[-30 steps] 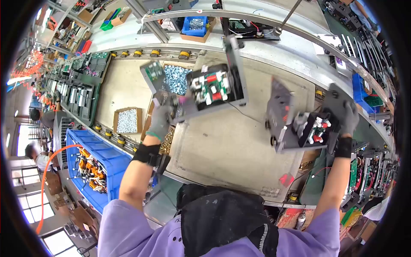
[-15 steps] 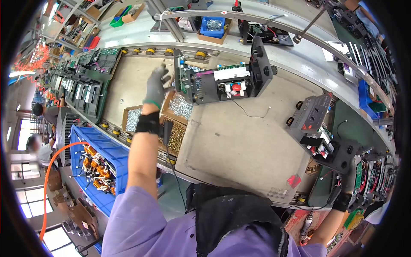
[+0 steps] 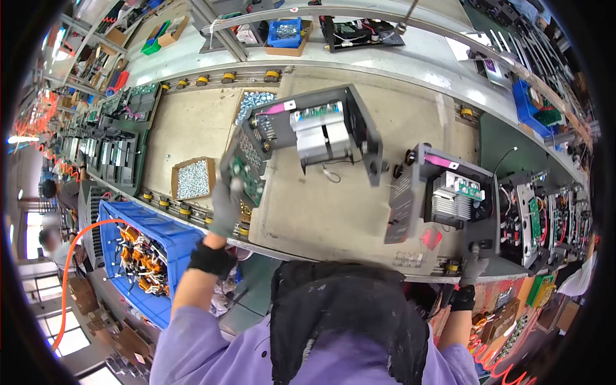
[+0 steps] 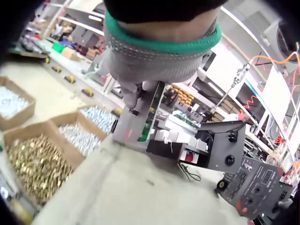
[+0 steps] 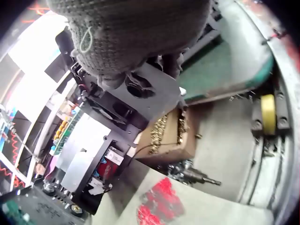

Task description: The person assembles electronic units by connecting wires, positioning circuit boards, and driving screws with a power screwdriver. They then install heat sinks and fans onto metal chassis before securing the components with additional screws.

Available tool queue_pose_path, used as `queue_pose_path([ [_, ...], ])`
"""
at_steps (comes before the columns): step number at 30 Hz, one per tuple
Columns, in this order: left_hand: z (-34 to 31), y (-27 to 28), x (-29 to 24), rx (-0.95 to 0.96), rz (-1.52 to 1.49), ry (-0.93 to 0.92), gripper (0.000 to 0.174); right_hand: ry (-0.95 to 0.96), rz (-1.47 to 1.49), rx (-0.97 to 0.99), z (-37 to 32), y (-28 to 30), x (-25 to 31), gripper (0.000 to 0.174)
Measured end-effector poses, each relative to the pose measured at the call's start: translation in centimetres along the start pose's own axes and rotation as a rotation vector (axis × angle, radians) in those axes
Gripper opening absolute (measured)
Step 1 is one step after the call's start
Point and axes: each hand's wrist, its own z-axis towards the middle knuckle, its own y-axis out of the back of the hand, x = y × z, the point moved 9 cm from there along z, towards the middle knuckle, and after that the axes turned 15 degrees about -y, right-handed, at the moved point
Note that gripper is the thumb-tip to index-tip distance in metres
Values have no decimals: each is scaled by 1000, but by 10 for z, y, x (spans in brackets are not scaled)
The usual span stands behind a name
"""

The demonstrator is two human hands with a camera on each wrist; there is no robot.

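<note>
My gloved left hand (image 3: 226, 204) grips the end panel of a black metal chassis (image 3: 358, 119), beside a green circuit board (image 3: 247, 179). In the left wrist view its fingers (image 4: 130, 98) bend over that panel's edge. Silver heat sinks (image 3: 324, 141) and a loose cable sit inside this chassis. My gloved right hand (image 3: 473, 263) holds the near right corner of a second black chassis (image 3: 481, 231), which has a finned heat sink (image 3: 449, 205). In the right wrist view, the fingers and thumb pinch its end plate (image 5: 152, 91) near a round hole.
Cartons of silver screws (image 3: 192, 179) and brass parts (image 4: 37, 164) stand at the left. A blue crate (image 3: 173, 237) of orange-and-white parts is beyond the rail. A red patch (image 3: 432, 239) marks the board. More chassis (image 3: 529, 221) line the right side.
The left hand was raised off the left chassis half a second ago and now grips its end panel; that chassis has turned. The right chassis has swung round and come nearer the front edge.
</note>
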Motion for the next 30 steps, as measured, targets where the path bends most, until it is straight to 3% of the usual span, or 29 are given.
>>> queue_pose_path([
  [2,-43,-13,7,27,-15,-25,57,-269,175,147,-12,-9,-45,29],
  [3,-64,-16,23,9,-12,103,59,-203,40,141,-13,-14,-41,30],
  [4,-74,-15,32,-9,-6,229,62,-264,-23,129,-9,-16,-58,29],
  [6,-72,-11,33,39,-89,289,66,-333,-83,98,-6,-10,-70,28],
  [8,-65,-4,32,155,-163,374,74,-254,-239,-212,-13,20,-13,31],
  [11,-59,-2,37,89,-577,444,77,-118,-465,-669,-40,36,98,36],
  [13,-53,-3,32,148,-552,463,77,68,97,-334,-48,-5,144,38],
  [15,-49,-5,31,208,-528,483,78,-160,192,130,-53,-80,175,37],
  [17,-50,-10,29,219,-662,557,79,-661,519,698,-68,-159,174,29],
  [19,-46,-7,32,320,-589,578,58,-1052,838,689,-58,-212,133,21],
  [21,-33,-2,41,510,-250,601,43,-1101,1133,973,-61,-231,153,20],
  [22,-22,-4,45,496,-244,611,43,-1084,1226,1025,-53,-233,140,21],
  [23,-2,0,44,394,-171,503,39,-1066,1317,1072,-50,-236,132,23],
  [25,36,-1,38,220,-96,244,35,-1085,1281,886,-64,-217,164,38],
  [26,53,-5,31,146,-95,91,34,-1009,1321,898,-60,-216,153,39],
  [27,66,-16,21,193,49,13,33,-874,1243,953,-55,-214,152,39],
  [29,84,-38,5,244,191,-59,33,-927,943,712,-51,-206,138,38],
  [30,88,-57,-6,343,299,-175,33,-930,937,709,-57,-209,140,38],
])
